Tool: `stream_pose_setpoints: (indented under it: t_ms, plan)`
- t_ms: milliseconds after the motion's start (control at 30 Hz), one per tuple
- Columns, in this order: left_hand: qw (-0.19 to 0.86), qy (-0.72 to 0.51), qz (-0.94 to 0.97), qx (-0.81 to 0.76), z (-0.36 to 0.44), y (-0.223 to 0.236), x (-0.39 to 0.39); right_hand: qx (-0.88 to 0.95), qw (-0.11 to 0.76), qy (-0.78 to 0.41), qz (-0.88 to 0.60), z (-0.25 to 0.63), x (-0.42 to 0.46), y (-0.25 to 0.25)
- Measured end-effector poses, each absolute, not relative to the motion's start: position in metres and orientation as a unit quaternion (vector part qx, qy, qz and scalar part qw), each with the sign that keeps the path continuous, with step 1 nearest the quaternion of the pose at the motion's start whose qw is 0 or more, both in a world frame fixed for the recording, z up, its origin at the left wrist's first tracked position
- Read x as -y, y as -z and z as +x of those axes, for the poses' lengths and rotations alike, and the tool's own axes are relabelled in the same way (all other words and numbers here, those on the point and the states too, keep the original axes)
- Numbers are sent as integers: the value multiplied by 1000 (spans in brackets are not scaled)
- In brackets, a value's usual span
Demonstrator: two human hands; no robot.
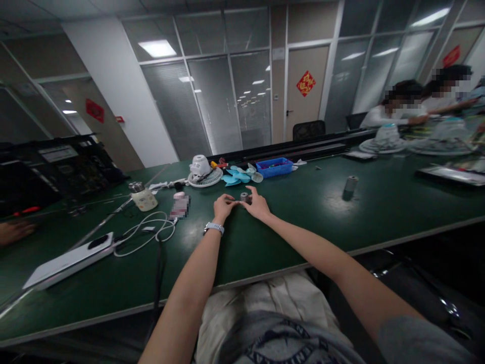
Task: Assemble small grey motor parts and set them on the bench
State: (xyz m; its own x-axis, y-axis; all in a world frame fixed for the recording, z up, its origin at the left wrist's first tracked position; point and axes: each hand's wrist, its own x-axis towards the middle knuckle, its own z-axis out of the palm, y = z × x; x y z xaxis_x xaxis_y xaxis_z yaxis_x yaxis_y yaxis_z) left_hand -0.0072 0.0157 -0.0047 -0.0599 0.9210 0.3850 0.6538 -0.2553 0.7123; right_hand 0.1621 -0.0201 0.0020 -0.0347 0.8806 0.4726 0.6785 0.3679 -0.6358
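Observation:
A small grey metal cylinder [244, 196] is between my two hands at the middle of the table. My right hand [259, 204] curves round its right side, thumb at the near side and a finger reaching beyond it. From the left comes my left hand [224, 206], with a watch on the wrist. Its fingers are bent and slightly apart, and its thumb tip reaches the near side of the cylinder, close to the right thumb. A larger metal cylinder [350, 185] stands upright farther right.
Behind my hands lie light-blue fan blades [238, 175], a white fan body [202, 172] and a blue tray [275, 168]. Leftward are a cream jar [144, 198], white cable [141, 227] and white power bank-like box [71, 260]. Another person's hand [15, 231] is at far left; people sit at far right.

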Motion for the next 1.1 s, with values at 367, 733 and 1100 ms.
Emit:
stream_pose_setpoints:
  t_ms: [367,733,1100]
  plan:
    - [191,-471,613,-605,-8,10,-28,484,408,51,-772,304,-3,-9]
    - [148,-470,613,-618,-8,10,-27,505,417,140,-742,293,-4,-13]
    - [108,-491,533,-680,-9,4,-19,872,205,-8,-445,130,41,3]
